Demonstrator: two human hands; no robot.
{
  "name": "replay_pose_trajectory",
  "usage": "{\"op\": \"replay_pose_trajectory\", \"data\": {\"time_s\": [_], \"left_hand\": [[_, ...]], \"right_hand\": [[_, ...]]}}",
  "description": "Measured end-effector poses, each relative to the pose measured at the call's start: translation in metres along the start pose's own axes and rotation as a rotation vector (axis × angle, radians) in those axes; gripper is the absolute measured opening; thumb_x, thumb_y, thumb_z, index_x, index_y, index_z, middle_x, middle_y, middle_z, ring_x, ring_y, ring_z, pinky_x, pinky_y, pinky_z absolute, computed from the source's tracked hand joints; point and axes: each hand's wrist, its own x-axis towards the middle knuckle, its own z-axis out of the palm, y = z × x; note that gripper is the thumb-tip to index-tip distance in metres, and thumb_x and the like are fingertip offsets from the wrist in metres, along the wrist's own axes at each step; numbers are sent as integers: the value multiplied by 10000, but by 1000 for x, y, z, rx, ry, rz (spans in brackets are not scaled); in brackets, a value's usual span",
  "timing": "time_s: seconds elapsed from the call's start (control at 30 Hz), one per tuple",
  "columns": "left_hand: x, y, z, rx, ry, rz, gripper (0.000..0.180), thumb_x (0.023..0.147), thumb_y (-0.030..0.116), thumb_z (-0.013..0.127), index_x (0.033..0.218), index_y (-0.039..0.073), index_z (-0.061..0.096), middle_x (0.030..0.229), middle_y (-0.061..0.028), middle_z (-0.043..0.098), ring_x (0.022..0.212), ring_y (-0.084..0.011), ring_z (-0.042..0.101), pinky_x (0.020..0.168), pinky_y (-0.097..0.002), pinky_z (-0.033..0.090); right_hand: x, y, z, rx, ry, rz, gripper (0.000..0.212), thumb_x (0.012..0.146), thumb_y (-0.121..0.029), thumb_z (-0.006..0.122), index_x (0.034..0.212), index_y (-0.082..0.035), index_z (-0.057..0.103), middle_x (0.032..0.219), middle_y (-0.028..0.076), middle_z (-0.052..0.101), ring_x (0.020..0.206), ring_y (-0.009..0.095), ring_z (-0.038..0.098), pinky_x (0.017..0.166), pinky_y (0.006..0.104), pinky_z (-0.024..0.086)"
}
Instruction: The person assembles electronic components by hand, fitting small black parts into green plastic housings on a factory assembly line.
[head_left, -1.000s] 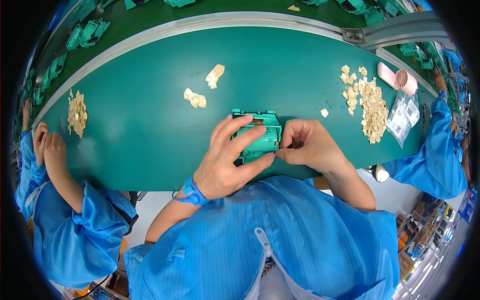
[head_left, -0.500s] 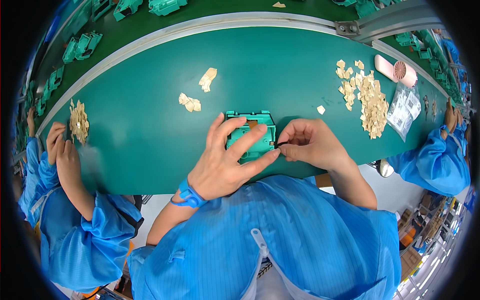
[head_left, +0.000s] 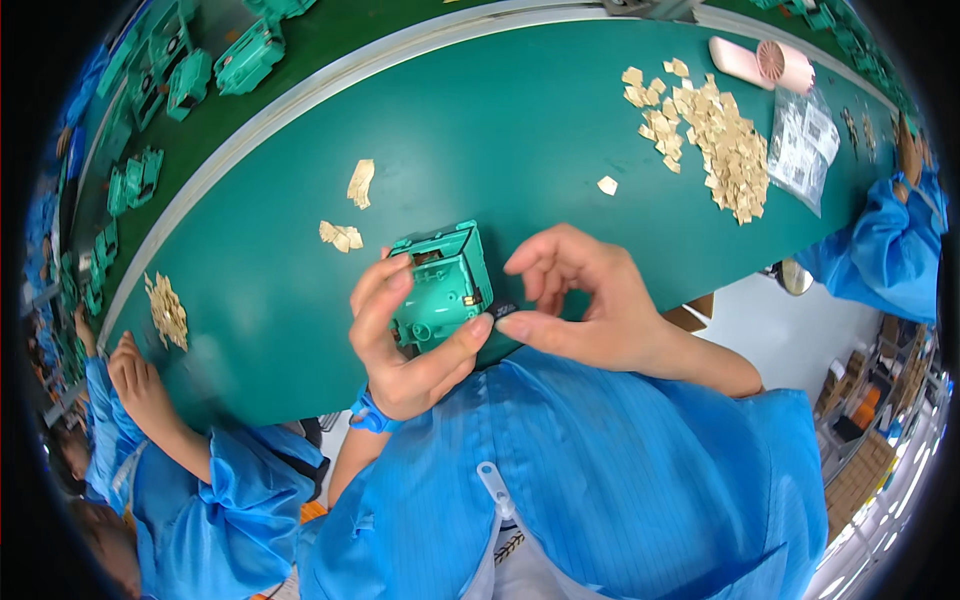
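Observation:
My left hand (head_left: 405,345) is closed around a green plastic housing (head_left: 440,290), lifted and tilted above the bench. The housing is an open, box-like shell with round bosses and a small metal contact at its right edge. A small black part (head_left: 503,311) sits at the housing's lower right corner, between the tips of my two thumbs; whether it is attached to the housing I cannot tell. Right of it, my right hand (head_left: 590,300) has its thumb against the black part, while its fingers are curved and apart from the thumb.
Cream paper pieces lie in a big pile (head_left: 730,145) at right, a smaller pile (head_left: 167,312) at left and a few (head_left: 341,236) between. A pink handheld fan (head_left: 765,63) and a clear plastic bag (head_left: 803,148) lie far right. Green housings (head_left: 250,55) stand beyond the rail. Co-workers' arms (head_left: 150,400) flank the bench.
My left hand has lifted and turned the housing, which now tilts. The fingers of my right hand have spread from their pinch, its thumb staying by the black part. The whole view has swung.

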Motion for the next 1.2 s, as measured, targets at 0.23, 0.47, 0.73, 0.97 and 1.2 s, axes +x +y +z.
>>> {"op": "replay_pose_trajectory", "data": {"time_s": [0.23, 0.47, 0.73, 0.97, 1.2], "left_hand": [[3, -2, -3, -200, 74, 15, 354, 692, 37, 791, 968, 246, 718, 1380, -115, 313, 1202, -439, 437, 977, -530, 452], [0, 0, 8, -352, 221, 40, 196, 812, 172, 744, 987, 246, 697, 1369, -80, 306, 1223, -463, 413, 1008, -587, 424], [-3, 3, 13, -392, 232, -6, 195, 846, 188, 716, 1021, 251, 657, 1384, -81, 284, 1228, -471, 401, 1008, -609, 412], [-1, 2, 14, -341, 168, 43, 277, 916, 226, 624, 1187, 272, 593, 1448, -84, 258, 1204, -476, 410, 987, -614, 415], [-5, 5, 19, -421, 235, 3, 190, 852, 195, 708, 1027, 248, 656, 1389, -82, 290, 1251, -467, 387, 1017, -607, 396]], "right_hand": [[3, -1, 8, 409, -115, 68, 126, 870, -112, 689, 840, -25, 603, 673, -21, 602, 577, 11, 512, 507, 194, 400], [3, -7, 10, 329, -156, -17, 106, 881, -67, 680, 849, -12, 596, 725, 4, 607, 618, 19, 515, 530, 188, 395], [3, -6, 9, 246, -110, -84, 125, 860, -90, 706, 820, -21, 609, 696, -9, 603, 594, 21, 511, 509, 196, 396], [2, -3, 6, 233, -104, -101, 129, 856, -93, 711, 816, -26, 608, 693, -13, 601, 587, 21, 511, 503, 200, 398], [0, -6, 4, 251, -116, -61, 133, 844, -77, 716, 796, -34, 600, 689, -18, 600, 590, 16, 524, 504, 198, 408]]}}
